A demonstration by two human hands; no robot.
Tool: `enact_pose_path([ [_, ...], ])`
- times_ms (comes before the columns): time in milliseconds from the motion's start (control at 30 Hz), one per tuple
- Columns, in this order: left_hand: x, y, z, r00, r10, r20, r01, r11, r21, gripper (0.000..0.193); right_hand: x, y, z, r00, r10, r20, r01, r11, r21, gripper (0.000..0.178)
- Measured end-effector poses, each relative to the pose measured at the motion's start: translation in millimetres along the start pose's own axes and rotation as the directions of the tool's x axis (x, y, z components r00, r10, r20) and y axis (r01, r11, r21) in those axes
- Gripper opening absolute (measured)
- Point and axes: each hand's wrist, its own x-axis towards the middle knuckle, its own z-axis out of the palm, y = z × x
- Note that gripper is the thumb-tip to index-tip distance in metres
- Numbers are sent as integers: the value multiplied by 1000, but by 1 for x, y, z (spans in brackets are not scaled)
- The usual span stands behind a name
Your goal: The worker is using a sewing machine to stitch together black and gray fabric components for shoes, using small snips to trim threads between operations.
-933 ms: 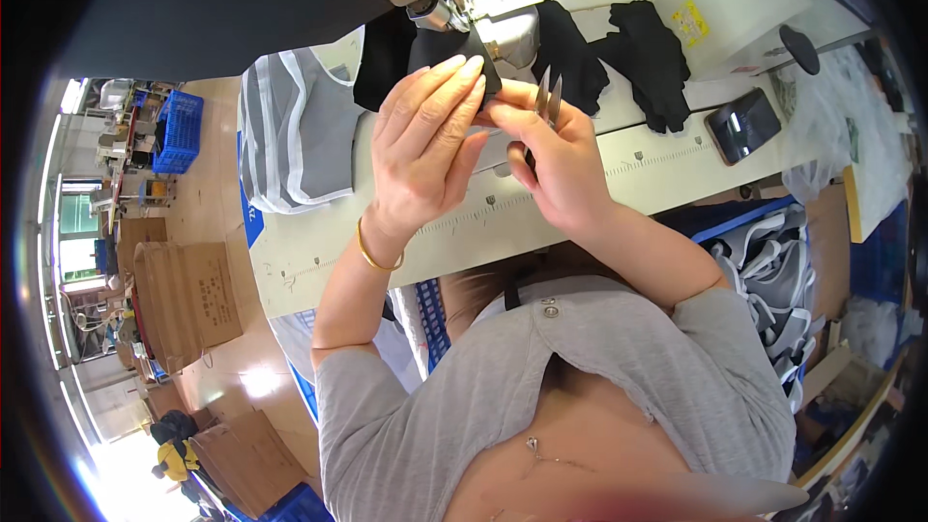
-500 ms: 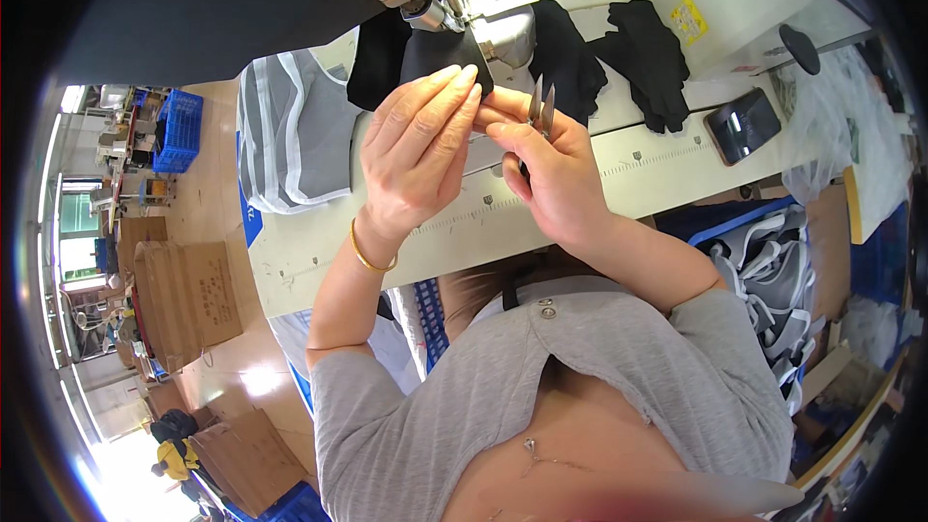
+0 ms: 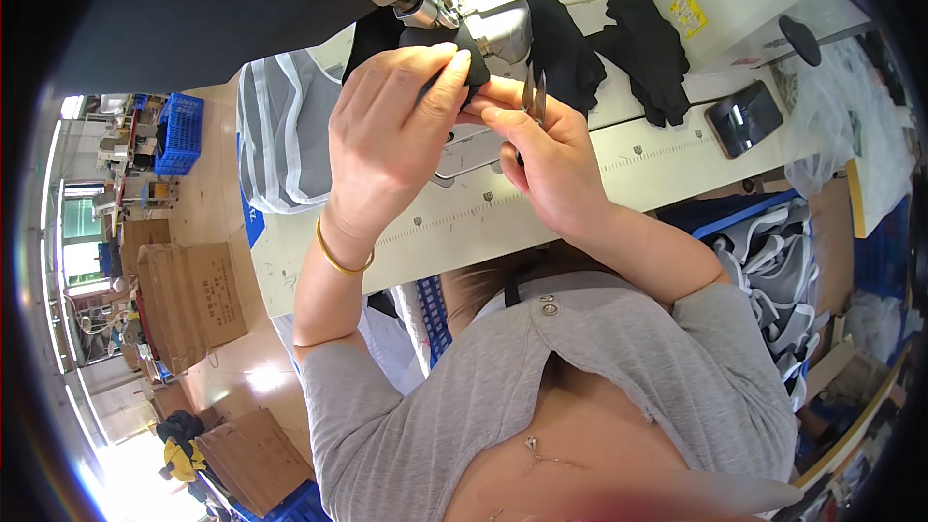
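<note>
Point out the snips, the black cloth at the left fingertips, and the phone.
Snips (image 3: 540,101), head view: on one blade.
Black cloth (image 3: 478,62), head view: on its right part.
Phone (image 3: 745,120), head view: middle of its dark face.

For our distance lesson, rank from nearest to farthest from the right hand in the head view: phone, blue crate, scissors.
1. Scissors: in the right hand.
2. Phone: on the table, rightward.
3. Blue crate: far left, beyond the table.
</note>
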Motion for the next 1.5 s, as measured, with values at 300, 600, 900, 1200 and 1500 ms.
enact_pose_path([
  [300,0,5,9,997,79,-12,-78,996,51,35,-1,2,-1,999,-51,-8,51,998,-28,27],
  [600,7,7,2,995,56,87,-61,997,53,32,-2,2,0,997,-74,11,74,996,-48,29],
  [900,0,8,12,998,43,-50,-41,998,41,34,-4,0,0,997,-74,13,75,997,-14,32],
  [1200,-5,10,15,991,86,-104,-74,991,109,29,-6,-1,1,999,-51,13,52,998,-48,31],
  [1500,-4,9,10,996,55,-74,-50,996,72,26,-7,-1,2,999,-34,35,35,998,-48,35],
])
